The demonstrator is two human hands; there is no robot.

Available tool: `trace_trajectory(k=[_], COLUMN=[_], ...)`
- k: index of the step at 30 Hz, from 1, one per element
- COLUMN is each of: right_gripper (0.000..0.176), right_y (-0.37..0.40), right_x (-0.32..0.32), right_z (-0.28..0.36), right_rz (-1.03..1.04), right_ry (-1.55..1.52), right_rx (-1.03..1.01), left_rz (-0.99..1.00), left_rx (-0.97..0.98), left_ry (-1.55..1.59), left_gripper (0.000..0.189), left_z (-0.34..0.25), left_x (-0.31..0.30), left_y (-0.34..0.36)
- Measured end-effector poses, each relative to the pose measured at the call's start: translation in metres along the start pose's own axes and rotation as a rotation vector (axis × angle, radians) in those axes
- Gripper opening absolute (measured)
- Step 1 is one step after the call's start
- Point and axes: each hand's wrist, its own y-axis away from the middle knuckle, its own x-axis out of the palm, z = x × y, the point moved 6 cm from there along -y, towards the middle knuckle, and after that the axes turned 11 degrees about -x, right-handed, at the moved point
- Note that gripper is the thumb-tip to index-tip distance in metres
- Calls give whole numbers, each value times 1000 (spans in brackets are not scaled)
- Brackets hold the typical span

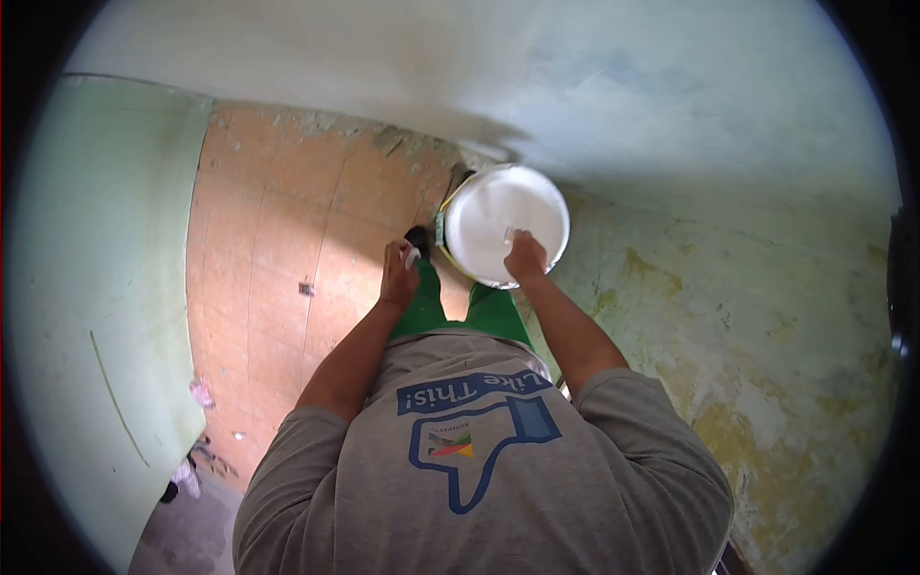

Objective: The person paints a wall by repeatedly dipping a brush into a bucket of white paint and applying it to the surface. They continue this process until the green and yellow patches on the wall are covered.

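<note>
A round white bucket (pixel 491 213) stands in front of my legs, pale inside, with a yellowish strip along its left side. My right hand (pixel 525 257) is closed over the bucket's near right part. A small pale, clear-looking bit (pixel 509 233) shows at its fingertips, too small to name. To the left of the bucket, beside my green trouser leg, my left hand (pixel 400 278) is closed. Between its thumb and fingers is a small white piece (pixel 412 257), whose kind I cannot make out. The bucket and my left hand are apart.
Orange floor tiles (pixel 278 220) lie to the left, with a small dark-edged object (pixel 306 288) on them. A pink crumpled item (pixel 200 392) lies by the left wall (pixel 105 249). Behind the bucket rises a pale wall (pixel 383 67); a stained green wall (pixel 719 316) is at the right.
</note>
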Motion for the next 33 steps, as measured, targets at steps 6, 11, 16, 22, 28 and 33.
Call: trace_trajectory(k=[6, 11, 16, 22, 28, 33], right_gripper=[17, 24, 18, 18, 16, 40], right_y=[34, 64, 71, 84, 84, 72], right_x=[8, -2, -18, -45, -38, -13], right_z=[-22, -36, -42, -37, -58, -109], right_rz=[-14, 33, -33, 57, -20, -49], right_ry=[54, -142, -12, 148, -60, -828], right_rx=[-89, -79, -223, -140, 91, 329], left_rz=[254, 310, 628, 823, 819, 779], left_rx=[431, 603, 61, -550, -674, -701], left_ry=[-292, -402, -456, -188, -17, 161], left_gripper=[27, 36, 41, 40, 32, 24], left_z=[-44, -84, -59, -23, -44, -84], left_x=[7, -9, 3, 20, 32, 31], left_y=[-7, -7, -30, -35, -42, -57])
